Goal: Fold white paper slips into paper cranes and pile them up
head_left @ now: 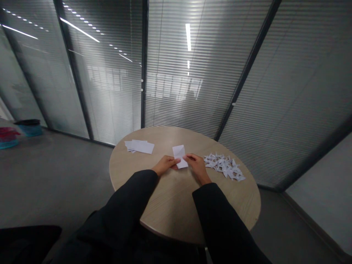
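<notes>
A small white sheet of paper (pixel 179 151) with crease lines is held up above the middle of the table. My left hand (pixel 166 164) pinches its lower left edge, thumb on the near face. On the other side, my right hand (pixel 195 164) grips the right edge between thumb and fingertips. To the right of that hand lies a pile of folded white paper pieces (pixel 224 167) with pointed tips. Off to the left rests a loose stack of flat white paper sheets (pixel 140 146), slightly fanned out.
The round wooden table (pixel 170 205) stands close to a glass partition with blinds (pixel 176 102). At far left on the floor are a blue bin with a black liner (pixel 31 129) and a red-and-blue container (pixel 8 137). A dark object (pixel 27 242) fills the lower left corner.
</notes>
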`<state>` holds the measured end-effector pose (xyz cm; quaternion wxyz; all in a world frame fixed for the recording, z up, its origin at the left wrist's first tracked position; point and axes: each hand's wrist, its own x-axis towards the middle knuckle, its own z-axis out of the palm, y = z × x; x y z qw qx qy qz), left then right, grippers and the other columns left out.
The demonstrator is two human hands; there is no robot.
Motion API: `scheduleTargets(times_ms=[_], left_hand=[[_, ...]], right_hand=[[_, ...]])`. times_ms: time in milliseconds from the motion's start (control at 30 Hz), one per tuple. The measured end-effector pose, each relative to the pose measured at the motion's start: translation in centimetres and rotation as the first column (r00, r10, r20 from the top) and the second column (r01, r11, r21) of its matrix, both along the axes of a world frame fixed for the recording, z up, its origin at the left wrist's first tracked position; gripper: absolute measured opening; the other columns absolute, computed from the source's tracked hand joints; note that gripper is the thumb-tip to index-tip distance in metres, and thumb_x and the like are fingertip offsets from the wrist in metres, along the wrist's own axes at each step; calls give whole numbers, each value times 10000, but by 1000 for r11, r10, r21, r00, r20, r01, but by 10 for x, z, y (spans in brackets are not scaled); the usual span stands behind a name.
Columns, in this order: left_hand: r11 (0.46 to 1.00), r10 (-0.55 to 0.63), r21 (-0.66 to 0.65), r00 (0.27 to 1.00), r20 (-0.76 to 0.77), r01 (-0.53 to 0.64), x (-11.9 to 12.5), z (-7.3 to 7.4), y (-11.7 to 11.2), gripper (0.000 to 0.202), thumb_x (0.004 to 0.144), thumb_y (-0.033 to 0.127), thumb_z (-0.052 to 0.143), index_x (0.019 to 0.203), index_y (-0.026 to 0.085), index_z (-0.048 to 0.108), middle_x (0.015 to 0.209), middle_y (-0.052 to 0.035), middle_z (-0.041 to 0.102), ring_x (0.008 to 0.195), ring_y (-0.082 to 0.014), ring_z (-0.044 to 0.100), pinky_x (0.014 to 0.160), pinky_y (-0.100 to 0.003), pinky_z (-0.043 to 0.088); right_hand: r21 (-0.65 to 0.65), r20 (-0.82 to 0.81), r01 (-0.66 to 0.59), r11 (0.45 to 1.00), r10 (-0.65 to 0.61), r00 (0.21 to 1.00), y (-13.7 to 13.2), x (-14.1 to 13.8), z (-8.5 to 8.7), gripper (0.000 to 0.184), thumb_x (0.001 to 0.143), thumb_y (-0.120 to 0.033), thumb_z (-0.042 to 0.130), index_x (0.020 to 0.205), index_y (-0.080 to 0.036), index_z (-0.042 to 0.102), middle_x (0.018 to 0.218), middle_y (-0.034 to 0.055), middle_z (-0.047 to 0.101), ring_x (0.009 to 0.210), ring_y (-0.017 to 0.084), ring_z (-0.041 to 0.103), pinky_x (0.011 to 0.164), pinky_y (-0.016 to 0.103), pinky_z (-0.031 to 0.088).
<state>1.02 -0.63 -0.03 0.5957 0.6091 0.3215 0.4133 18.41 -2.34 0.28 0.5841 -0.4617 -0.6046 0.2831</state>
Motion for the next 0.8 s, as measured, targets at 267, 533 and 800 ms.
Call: scheduleTargets(times_ms=[267, 533, 800], left_hand=[[996, -36, 75, 997, -74, 42, -4, 3, -3, 606, 517, 684, 735, 648, 94, 693, 650, -81, 687, 609, -158, 614, 691, -299, 485], [993, -99, 57, 992, -82, 103, -2, -2, -1, 619, 521, 665, 747, 714, 78, 716, 723, -112, 718, 669, -178, 653, 752, -317, 499], [990, -142, -21, 986, -86, 141, -3, -4, 0, 607, 524, 638, 769, 699, 64, 680, 682, -130, 713, 649, -207, 685, 730, -352, 528]], right_hand=[[-6, -13, -12, 1000, 12, 1000, -1, -2, 0, 353, 617, -491, 761, 754, -167, 728, 776, 67, 735, 719, 219, 654, 677, 330, 507], [-7, -22, 22, 1000, -22, 1000, 0, -1, 0, 346, 618, -475, 761, 761, -162, 731, 780, 72, 736, 727, 220, 654, 682, 330, 504], [-7, -24, 16, 1000, -16, 1000, -1, -3, 2, 286, 635, -426, 754, 751, -166, 729, 776, 61, 732, 726, 210, 647, 705, 328, 495]])
